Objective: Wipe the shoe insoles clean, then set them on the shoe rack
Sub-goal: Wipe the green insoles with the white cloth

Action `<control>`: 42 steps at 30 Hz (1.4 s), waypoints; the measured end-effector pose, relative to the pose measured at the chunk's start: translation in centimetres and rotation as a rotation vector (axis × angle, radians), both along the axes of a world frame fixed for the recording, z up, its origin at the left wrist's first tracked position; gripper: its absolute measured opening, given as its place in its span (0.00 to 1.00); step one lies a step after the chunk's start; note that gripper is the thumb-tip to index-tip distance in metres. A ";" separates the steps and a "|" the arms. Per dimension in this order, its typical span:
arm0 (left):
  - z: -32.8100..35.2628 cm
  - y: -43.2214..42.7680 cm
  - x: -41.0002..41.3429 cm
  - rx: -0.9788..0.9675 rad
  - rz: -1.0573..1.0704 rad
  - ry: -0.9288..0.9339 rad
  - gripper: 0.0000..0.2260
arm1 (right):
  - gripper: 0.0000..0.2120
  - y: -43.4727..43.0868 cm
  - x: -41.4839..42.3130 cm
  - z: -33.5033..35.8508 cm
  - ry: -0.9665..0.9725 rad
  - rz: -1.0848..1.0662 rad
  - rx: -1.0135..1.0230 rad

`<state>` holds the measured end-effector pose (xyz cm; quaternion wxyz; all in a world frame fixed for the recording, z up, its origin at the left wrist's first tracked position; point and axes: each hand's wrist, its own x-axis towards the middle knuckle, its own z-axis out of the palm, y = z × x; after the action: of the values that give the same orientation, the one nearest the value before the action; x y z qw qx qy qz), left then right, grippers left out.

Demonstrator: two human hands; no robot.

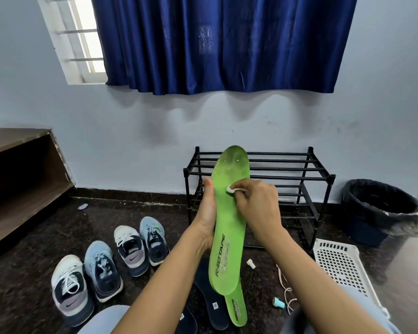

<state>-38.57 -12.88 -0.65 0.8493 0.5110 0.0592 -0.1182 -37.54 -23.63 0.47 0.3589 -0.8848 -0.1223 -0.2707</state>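
Observation:
A long green insole [229,227] stands nearly upright in front of me, toe end up. My left hand [206,213] grips its left edge from behind. My right hand [256,203] pinches a small white wipe [230,189] and presses it on the insole's upper half. On the floor below lie a second green insole [238,309] and two dark insoles [210,297], partly hidden by my arms. The black metal shoe rack [299,169] stands behind against the wall, its bars bare.
Two pairs of sneakers [106,266] line the floor at the left. A black-lined bin [381,208] stands at the right, a white perforated basket [343,263] in front of it. A small white cap [250,263], a teal bottle [278,303] and a cord lie on the floor.

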 end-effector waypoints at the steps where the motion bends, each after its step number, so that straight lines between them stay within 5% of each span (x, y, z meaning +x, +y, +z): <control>1: 0.0 0.1 0.1 0.008 -0.010 -0.002 0.38 | 0.08 0.0 -0.2 0.1 0.002 0.015 0.010; 8: 1.0 1.7 0.5 -0.097 0.022 -0.011 0.44 | 0.07 1.7 -3.3 -0.5 0.068 0.267 0.064; 16: 0.4 -0.9 -0.5 -0.119 -0.017 0.044 0.39 | 0.07 1.7 -0.7 0.7 -0.091 0.074 0.093; 23: 0.8 0.4 0.6 -0.081 0.134 0.060 0.40 | 0.10 2.0 -2.6 0.5 -0.022 0.230 0.087; 35: 1.0 -1.9 -0.6 -0.083 -0.036 0.049 0.25 | 0.07 1.3 -0.6 1.0 -0.095 0.097 0.281; 42: 2.3 0.2 0.0 -0.005 0.071 0.100 0.20 | 0.06 2.0 -2.5 0.5 0.054 0.251 0.359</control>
<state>-38.59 -12.73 1.62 0.8504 0.4997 0.1193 -0.1133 -40.00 -21.63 0.98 0.5448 -0.7915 -0.1718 -0.2173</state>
